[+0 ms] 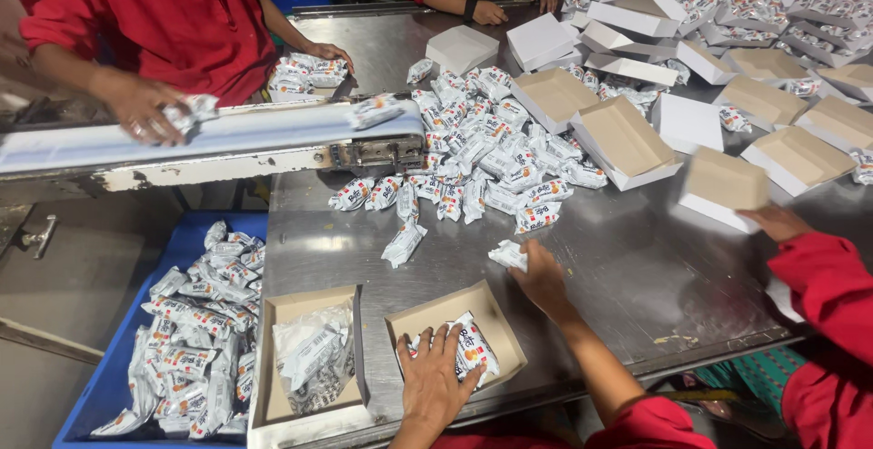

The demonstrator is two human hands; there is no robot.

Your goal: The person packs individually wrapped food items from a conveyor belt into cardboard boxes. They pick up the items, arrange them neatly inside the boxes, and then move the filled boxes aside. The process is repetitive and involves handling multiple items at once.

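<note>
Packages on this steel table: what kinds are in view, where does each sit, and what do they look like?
Small white wrapped packets: heaped at the table's middle, red-orange marks.
Open cardboard box: near edge, brown inside; left hand presses packets into it.
One packet: under the right hand.
Blue crate: lower left, full of packets.
White boxes: far right, open.

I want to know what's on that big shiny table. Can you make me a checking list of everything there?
Surface: steel table, scuffed, a few crumbs near the front edge.
Job's things: open cardboard box with white wrapped packets inside; loose packet beside it.
Clutter: packet pile; empty boxes; second box holding a plastic bag; blue crate full of packets.
Grippers: left hand presses packets in the box; right hand touches the loose packet.
Cables: nothing seen.
Surroundings: conveyor belt carrying packets; other people in red sleeves around the table.
</note>
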